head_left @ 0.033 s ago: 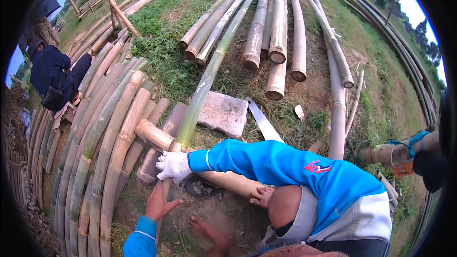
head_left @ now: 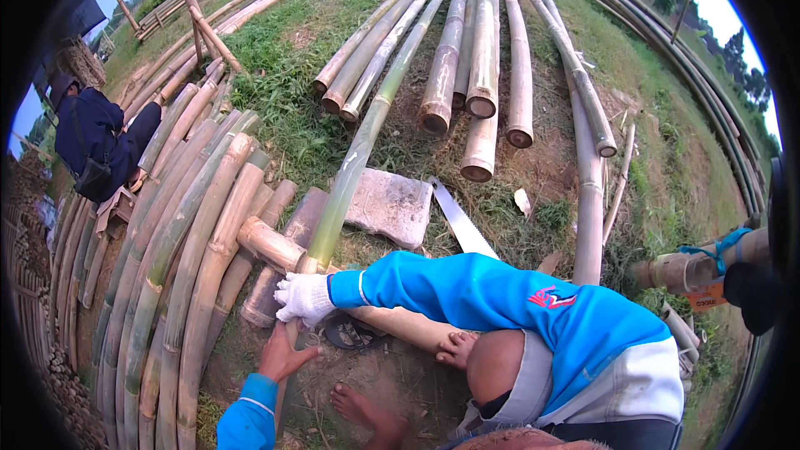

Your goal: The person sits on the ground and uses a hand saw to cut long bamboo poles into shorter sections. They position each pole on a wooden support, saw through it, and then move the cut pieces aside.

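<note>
A long green bamboo pole (head_left: 343,196) runs from the far grass toward me, across a thick tan pole (head_left: 400,325) that lies crosswise on the ground. My right hand (head_left: 306,297), in a white knitted glove, is closed round the green pole near this crossing. Just nearer to me, my bare left hand (head_left: 286,355) is cupped against the narrow near part of the pole. Its thumb sticks out to the right, and its other fingers are partly hidden. Beyond my right arm, a handsaw (head_left: 462,221) lies on the ground beside a flat stone block (head_left: 390,207).
Stacked bamboo poles (head_left: 179,283) fill the left side, where another person in dark clothes (head_left: 96,137) sits. More poles (head_left: 483,58) fan out ahead. My bare feet (head_left: 367,412) are close by, one against the crosswise pole. A dark sandal (head_left: 346,329) lies beside my gloved hand.
The view has shifted very slightly. My left hand has moved a little against the pole, while my gloved right hand stays on the same spot.
</note>
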`<state>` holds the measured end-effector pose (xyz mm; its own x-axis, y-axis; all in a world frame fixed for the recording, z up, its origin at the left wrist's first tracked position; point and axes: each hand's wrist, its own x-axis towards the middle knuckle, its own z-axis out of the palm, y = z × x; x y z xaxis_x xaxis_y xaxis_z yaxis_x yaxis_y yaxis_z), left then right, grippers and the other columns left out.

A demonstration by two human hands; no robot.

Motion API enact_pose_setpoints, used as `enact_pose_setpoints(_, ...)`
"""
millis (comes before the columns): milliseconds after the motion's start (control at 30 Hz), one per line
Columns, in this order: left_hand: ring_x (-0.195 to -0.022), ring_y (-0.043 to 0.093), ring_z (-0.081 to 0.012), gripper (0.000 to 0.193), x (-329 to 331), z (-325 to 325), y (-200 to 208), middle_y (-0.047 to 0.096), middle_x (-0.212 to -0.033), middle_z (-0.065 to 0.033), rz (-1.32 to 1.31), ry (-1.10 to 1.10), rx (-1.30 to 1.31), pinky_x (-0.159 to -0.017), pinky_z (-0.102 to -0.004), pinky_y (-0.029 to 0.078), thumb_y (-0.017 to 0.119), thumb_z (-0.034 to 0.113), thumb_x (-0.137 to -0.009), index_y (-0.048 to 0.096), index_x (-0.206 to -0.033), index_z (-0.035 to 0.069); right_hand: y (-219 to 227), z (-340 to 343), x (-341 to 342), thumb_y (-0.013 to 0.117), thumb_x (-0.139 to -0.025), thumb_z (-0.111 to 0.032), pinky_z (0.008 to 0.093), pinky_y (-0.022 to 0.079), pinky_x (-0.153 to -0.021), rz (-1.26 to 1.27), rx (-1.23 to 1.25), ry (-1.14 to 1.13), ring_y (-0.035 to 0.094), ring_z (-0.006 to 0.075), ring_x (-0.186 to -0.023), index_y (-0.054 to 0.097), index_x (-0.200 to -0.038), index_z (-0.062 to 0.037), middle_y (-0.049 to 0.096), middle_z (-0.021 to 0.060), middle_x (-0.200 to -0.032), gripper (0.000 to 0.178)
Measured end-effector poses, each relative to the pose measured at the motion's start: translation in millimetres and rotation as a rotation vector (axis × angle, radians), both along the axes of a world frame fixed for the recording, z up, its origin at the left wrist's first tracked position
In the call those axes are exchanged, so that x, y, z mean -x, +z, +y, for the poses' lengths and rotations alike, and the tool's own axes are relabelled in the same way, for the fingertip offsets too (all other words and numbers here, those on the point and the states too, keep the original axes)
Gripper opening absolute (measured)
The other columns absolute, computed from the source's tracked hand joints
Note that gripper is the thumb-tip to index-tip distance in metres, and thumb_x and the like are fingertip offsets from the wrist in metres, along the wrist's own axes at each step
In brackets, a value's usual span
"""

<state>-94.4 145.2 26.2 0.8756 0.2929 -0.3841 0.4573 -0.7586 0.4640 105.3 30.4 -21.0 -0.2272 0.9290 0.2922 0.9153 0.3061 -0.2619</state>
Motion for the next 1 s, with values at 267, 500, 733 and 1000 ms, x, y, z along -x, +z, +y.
enact_pose_setpoints(267, -0.108, 0.075, -0.0397, 0.074, -69.6, -29.0, -24.3, 0.077, -0.116, -0.0234, -0.059, 0.148, 0.046, -0.097, -0.0489, 0.058, 0.095, 0.039, -0.068, 0.07, -0.126, 0.0, 7.3, -68.2, -43.8, 0.083, -0.072, -0.031, 0.0543, 0.046, -0.095, 0.008, -0.203, -0.233, 0.057, 0.0382, -0.11, 0.069, -0.114, -0.0152, 0.059, 0.0143, -0.114, 0.047)
enact_pose_setpoints(500, -0.102, 0.076, -0.0431, 0.071, -55.1, -36.5, -25.1, 0.079, -0.106, -0.0248, -0.115, 0.087, -0.025, -0.092, -0.0514, 0.059, 0.091, 0.037, -0.069, 0.069, -0.127, 0.001, 3.6, -209.0, -74.2, 0.076, -0.089, -0.024, 0.0542, 0.048, -0.085, 0.139, -0.094, -0.67, 0.056, 0.0406, -0.102, 0.065, -0.135, -0.0136, 0.055, 0.0183, -0.111, 0.049)
enact_pose_setpoints(733, -0.096, 0.075, -0.0489, 0.068, -9.5, -79.4, -20.6, 0.077, -0.1, -0.0292, -0.143, 0.117, -0.192, -0.088, -0.0568, 0.059, 0.09, 0.034, -0.071, 0.067, -0.127, 0.001, 5.9, -346.3, -35.9, 0.075, -0.092, -0.025, 0.0559, 0.05, -0.092, 0.189, 0.247, -0.903, 0.059, 0.0435, -0.109, 0.067, -0.132, -0.0095, 0.061, 0.0208, -0.116, 0.044)
enact_pose_setpoints(1000, -0.099, 0.075, -0.0488, 0.079, -8.8, -70.0, -23.8, 0.076, -0.104, -0.0308, -0.065, 0.09, -0.269, -0.088, -0.0564, 0.061, 0.085, 0.056, -0.083, 0.064, -0.134, -0.001, -104.0, -462.8, 18.9, 0.08, -0.087, -0.021, 0.0511, 0.056, -0.094, 0.095, 0.428, -1.39, 0.06, 0.0428, -0.113, 0.066, -0.128, -0.0083, 0.063, 0.0208, -0.121, 0.046)
